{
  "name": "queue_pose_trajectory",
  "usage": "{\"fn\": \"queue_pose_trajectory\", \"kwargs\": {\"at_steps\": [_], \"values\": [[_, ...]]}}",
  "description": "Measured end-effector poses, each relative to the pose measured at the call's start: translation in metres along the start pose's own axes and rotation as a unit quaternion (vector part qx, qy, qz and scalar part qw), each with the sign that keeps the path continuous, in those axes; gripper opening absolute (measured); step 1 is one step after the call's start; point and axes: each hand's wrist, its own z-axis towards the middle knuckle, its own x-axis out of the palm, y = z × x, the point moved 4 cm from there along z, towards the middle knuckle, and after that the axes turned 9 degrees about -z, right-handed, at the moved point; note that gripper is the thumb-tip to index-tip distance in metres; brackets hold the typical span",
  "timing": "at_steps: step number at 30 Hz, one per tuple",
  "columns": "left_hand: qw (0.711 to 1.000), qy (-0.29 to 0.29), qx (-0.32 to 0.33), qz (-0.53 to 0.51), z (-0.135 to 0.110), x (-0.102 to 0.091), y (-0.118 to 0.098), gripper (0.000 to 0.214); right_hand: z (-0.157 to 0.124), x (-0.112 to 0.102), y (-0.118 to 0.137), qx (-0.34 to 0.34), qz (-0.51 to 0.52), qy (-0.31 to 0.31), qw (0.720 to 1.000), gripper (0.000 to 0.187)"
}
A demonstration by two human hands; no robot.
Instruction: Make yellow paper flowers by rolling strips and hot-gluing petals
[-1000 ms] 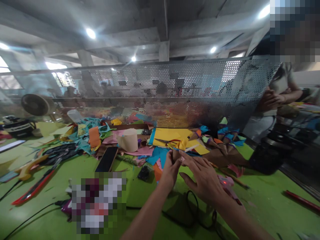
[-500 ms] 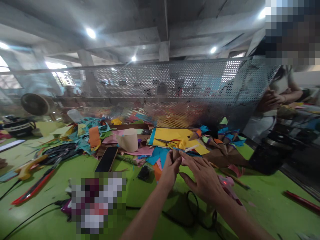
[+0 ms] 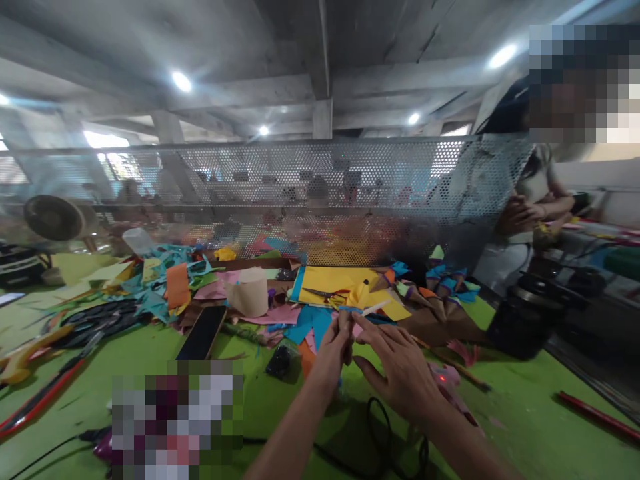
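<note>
My left hand (image 3: 334, 347) is closed around a small rolled paper piece (image 3: 345, 319) held upright above the green table (image 3: 150, 400). My right hand (image 3: 400, 363) is beside it, fingers stretched toward the roll, with a thin white stick (image 3: 375, 307) at its fingertips. Whether the right hand pinches the stick is unclear. Just beyond the hands lie a yellow paper sheet (image 3: 340, 280) and scissors (image 3: 323, 293).
Coloured paper scraps (image 3: 165, 280) cover the far table, with a tape roll (image 3: 250, 293) and a phone (image 3: 203, 333). A black cable (image 3: 390, 440) loops under my arms. A perforated metal screen (image 3: 300, 193) stands behind. A person (image 3: 525, 213) stands at the right.
The view has tipped up and shifted, so everything sits slightly lower and to the left. Both hands keep the same hold on the paper roll.
</note>
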Motion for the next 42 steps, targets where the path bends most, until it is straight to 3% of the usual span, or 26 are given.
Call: {"fn": "queue_pose_trajectory", "kwargs": {"at_steps": [7, 11, 18, 25, 42], "values": [[0.997, -0.01, -0.077, -0.026, -0.002, 0.0026, 0.0047, 0.064, -0.0003, 0.0013, -0.0001, 0.01, 0.012, 0.006, 1.0, 0.02], [0.996, 0.003, -0.082, -0.039, -0.003, 0.0055, 0.0036, 0.062, -0.0003, 0.0014, 0.0006, 0.007, 0.017, 0.013, 1.0, 0.024], [0.993, -0.039, -0.1, -0.046, -0.0053, 0.0075, 0.0027, 0.057, -0.0002, 0.0008, 0.0013, 0.001, 0.024, 0.003, 1.0, 0.026], [0.993, -0.005, -0.113, -0.025, -0.0061, 0.0049, 0.0055, 0.06, -0.0004, 0.001, 0.0007, 0.009, 0.027, 0.029, 0.999, 0.018], [0.994, 0.01, -0.109, -0.015, -0.0064, 0.0072, 0.0064, 0.058, 0.0005, -0.0013, 0.0013, 0.011, 0.015, 0.007, 1.0, 0.017]]}}
